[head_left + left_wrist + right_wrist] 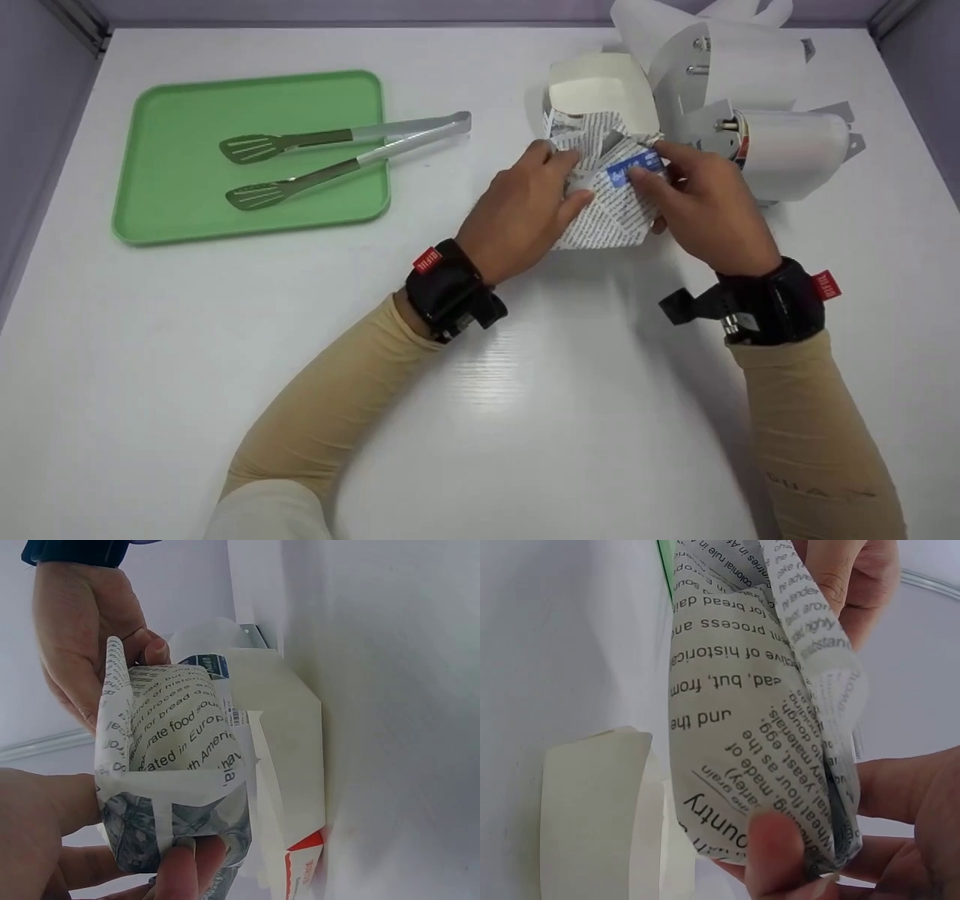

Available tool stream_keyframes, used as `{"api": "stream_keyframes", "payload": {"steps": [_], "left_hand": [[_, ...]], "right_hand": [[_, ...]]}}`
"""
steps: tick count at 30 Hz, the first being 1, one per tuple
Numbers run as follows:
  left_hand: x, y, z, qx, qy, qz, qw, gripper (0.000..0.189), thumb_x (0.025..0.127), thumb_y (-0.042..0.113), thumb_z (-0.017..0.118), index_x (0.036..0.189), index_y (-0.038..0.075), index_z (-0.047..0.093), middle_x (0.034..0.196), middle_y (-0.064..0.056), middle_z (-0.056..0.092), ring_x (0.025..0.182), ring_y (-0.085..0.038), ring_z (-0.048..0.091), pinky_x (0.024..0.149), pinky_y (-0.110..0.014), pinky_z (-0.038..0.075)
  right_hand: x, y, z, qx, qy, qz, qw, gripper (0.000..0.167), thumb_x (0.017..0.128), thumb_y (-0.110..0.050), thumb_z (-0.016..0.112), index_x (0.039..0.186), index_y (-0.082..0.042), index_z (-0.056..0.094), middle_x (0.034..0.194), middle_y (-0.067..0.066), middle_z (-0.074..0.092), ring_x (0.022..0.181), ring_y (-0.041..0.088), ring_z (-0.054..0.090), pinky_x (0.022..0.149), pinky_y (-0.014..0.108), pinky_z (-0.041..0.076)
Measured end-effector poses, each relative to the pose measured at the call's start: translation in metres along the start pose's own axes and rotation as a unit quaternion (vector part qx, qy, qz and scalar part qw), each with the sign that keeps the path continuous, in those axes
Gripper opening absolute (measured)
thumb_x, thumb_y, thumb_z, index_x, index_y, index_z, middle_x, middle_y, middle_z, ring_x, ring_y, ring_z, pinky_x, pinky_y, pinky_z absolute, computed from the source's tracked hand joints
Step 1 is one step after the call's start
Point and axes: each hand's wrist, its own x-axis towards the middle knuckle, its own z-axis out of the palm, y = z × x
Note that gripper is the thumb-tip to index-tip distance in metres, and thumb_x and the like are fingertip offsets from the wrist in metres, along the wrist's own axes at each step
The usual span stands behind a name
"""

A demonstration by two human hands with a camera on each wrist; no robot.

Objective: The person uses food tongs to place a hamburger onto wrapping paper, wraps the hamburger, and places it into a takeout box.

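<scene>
Two grips clamped: left grip point(521, 206) and right grip point(706, 202) pinch opposite sides of printed paper point(609, 217), near side of white carton point(606, 86). Probably light, soft, easily torn; hold by folded edges.

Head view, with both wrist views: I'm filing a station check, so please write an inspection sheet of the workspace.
Surface: white table, light reflection near the middle.
Job's things: printed paper between both hands; cream carton just beyond it.
Clutter: green tray at left; metal tongs with slotted heads over it, handles past its right edge; white cylindrical item at right, contents unclear.
Grippers: left hand and right hand both hold the printed paper.
Cables: nothing seen.
Surroundings: pale wall behind the table.
</scene>
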Motion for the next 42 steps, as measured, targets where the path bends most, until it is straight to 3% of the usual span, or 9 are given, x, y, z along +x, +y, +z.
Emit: {"api": "stream_keyframes", "payload": {"steps": [7, 12, 18, 21, 25, 30, 36, 42], "left_hand": [[0.006, 0.003, 0.003, -0.012, -0.002, -0.004, 0.9999, 0.054, 0.106, 0.034, 0.051, 0.151, 0.005, 0.045, 0.134, -0.012, 0.054, 0.097, -0.015, 0.061, 0.088, -0.026, 0.053], [0.012, 0.006, 0.007, -0.021, 0.0, -0.007, 0.9998, 0.052, 0.106, 0.033, 0.051, 0.15, 0.006, 0.045, 0.136, -0.012, 0.053, 0.099, -0.014, 0.06, 0.089, -0.026, 0.053], [0.022, 0.009, 0.012, -0.036, -0.003, -0.002, 0.9994, 0.052, 0.107, 0.031, 0.048, 0.153, 0.007, 0.042, 0.142, -0.012, 0.048, 0.108, -0.015, 0.061, 0.096, -0.026, 0.052], [0.025, 0.009, 0.015, -0.043, -0.007, 0.001, 0.9991, 0.053, 0.108, 0.03, 0.046, 0.155, 0.007, 0.039, 0.144, -0.013, 0.046, 0.11, -0.015, 0.061, 0.098, -0.024, 0.051], [0.028, 0.007, 0.018, -0.057, -0.012, 0.007, 0.9983, 0.053, 0.109, 0.027, 0.042, 0.158, 0.008, 0.033, 0.146, -0.013, 0.042, 0.116, -0.013, 0.056, 0.101, -0.021, 0.047], [0.03, 0.003, 0.023, -0.079, -0.037, 0.014, 0.9961, 0.055, 0.11, 0.024, 0.037, 0.161, 0.008, 0.023, 0.149, -0.015, 0.039, 0.12, -0.012, 0.053, 0.103, -0.019, 0.045], [0.031, 0.001, 0.024, -0.072, -0.057, 0.014, 0.9957, 0.057, 0.11, 0.023, 0.038, 0.162, 0.007, 0.021, 0.153, -0.017, 0.04, 0.13, -0.013, 0.049, 0.111, -0.021, 0.04], [0.031, 0.0, 0.022, -0.052, -0.076, 0.011, 0.9957, 0.058, 0.109, 0.022, 0.042, 0.161, 0.005, 0.023, 0.158, -0.017, 0.039, 0.144, -0.02, 0.044, 0.118, -0.026, 0.037]], "right_hand": [[0.0, 0.002, -0.003, -0.012, 0.033, -0.022, 0.9992, 0.041, 0.103, -0.028, 0.059, 0.14, -0.009, 0.061, 0.099, 0.012, 0.068, 0.069, 0.007, 0.059, 0.056, 0.015, 0.049], [0.0, 0.004, -0.005, -0.035, 0.054, 0.002, 0.9979, 0.044, 0.103, -0.029, 0.058, 0.142, -0.008, 0.058, 0.101, 0.015, 0.068, 0.068, 0.006, 0.058, 0.056, 0.015, 0.047], [0.003, 0.009, -0.006, -0.071, 0.1, 0.012, 0.9924, 0.045, 0.103, -0.028, 0.058, 0.141, -0.005, 0.058, 0.087, 0.012, 0.061, 0.065, 0.009, 0.05, 0.053, 0.019, 0.037], [0.005, 0.011, -0.006, -0.08, 0.11, 0.017, 0.9905, 0.046, 0.104, -0.028, 0.055, 0.143, -0.004, 0.057, 0.096, 0.016, 0.064, 0.076, 0.015, 0.052, 0.06, 0.021, 0.035], [0.005, 0.011, -0.005, -0.094, 0.111, 0.03, 0.9889, 0.047, 0.106, -0.027, 0.051, 0.147, -0.005, 0.052, 0.122, 0.022, 0.068, 0.097, 0.025, 0.059, 0.077, 0.03, 0.042], [0.005, 0.01, -0.003, -0.13, 0.121, 0.041, 0.9832, 0.047, 0.106, -0.027, 0.05, 0.148, -0.005, 0.051, 0.132, 0.027, 0.064, 0.114, 0.042, 0.064, 0.091, 0.058, 0.047], [0.006, 0.013, -0.001, -0.184, 0.114, 0.046, 0.9753, 0.05, 0.105, -0.029, 0.05, 0.148, -0.003, 0.049, 0.126, 0.035, 0.063, 0.111, 0.058, 0.06, 0.083, 0.07, 0.043], [0.007, 0.018, 0.003, -0.206, 0.084, 0.039, 0.9743, 0.052, 0.105, -0.029, 0.049, 0.148, 0.0, 0.046, 0.124, 0.039, 0.061, 0.108, 0.061, 0.06, 0.079, 0.07, 0.044]]}}
